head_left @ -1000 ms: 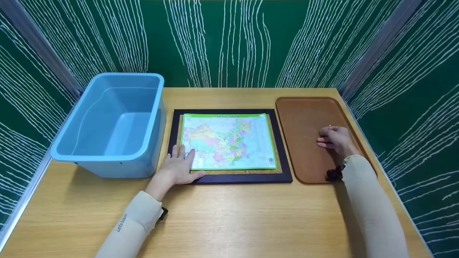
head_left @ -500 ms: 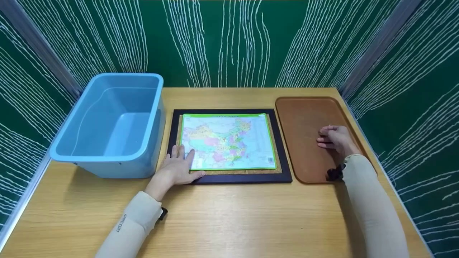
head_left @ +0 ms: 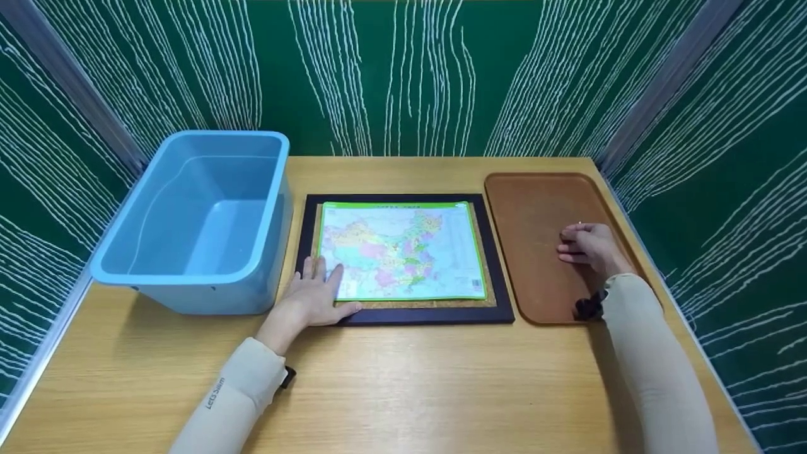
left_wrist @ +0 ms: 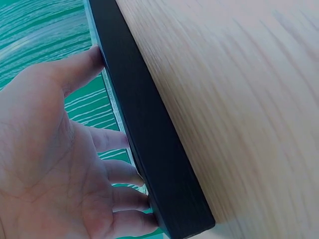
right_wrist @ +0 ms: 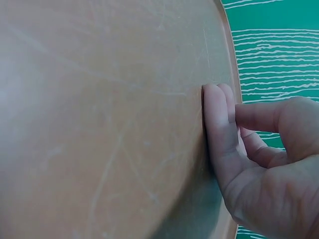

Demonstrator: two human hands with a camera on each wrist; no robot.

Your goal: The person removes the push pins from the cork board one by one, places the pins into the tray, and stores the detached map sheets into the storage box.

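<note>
My left hand (head_left: 310, 301) lies spread over the lower left corner of a dark-framed cork board (head_left: 435, 315), its fingertips reaching onto a green-edged map sheet (head_left: 378, 252). From below, the left wrist view has the fingers and thumb of this hand (left_wrist: 75, 149) at the edge of the black frame (left_wrist: 149, 119). Over a brown tray (head_left: 536, 202), my right hand (head_left: 592, 244) holds its thumb and fingers together in a pinch. A tiny pale tip (head_left: 580, 222) sticks up at these fingertips; its kind is too small to tell. In the right wrist view the pinching fingers (right_wrist: 219, 119) hide whatever lies between them.
To the left of the board stands a deep blue plastic bin (head_left: 189, 208). Green walls with white wavy lines (head_left: 429, 75) enclose the wooden table (head_left: 416, 384) at the back and sides. The tray lies along the table's right edge.
</note>
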